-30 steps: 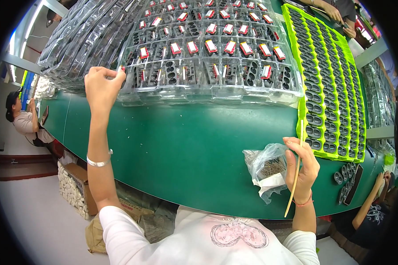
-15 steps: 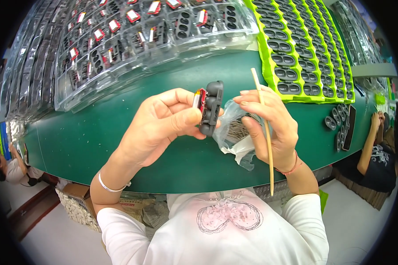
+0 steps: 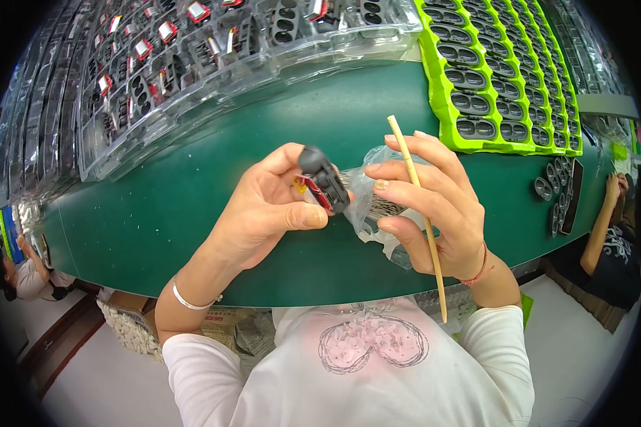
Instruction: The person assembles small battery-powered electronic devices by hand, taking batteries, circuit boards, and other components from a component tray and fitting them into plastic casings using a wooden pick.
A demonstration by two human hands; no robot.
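My left hand (image 3: 246,213) grips a black moulded plastic part (image 3: 319,168) with rounded bumps, tilted, between thumb and fingers. A red and yellow piece (image 3: 319,193) shows against that part on the palm side. In my right hand (image 3: 449,203) a thin wooden stick (image 3: 410,165) lies slantwise across the palm, its tapered end pointing toward my body. The thumb and fingers of that hand are curved and spread apart, just right of the black part. Behind and below them is a clear plastic bag (image 3: 367,226) holding many thin metal pieces (image 3: 386,207).
Clear trays (image 3: 214,89) of black parts and red-edged silver cells stand at the far left on the green table (image 3: 157,213). A lime-green tray (image 3: 445,117) of black double-ring parts is far right. Loose black parts (image 3: 543,188) lie nearby. Other people sit at both sides.
My left hand has turned the black part from upright to leaning, shifting it slightly left. My right hand still has the stick, with its fingers a little more raised. The whole view has shifted slightly.
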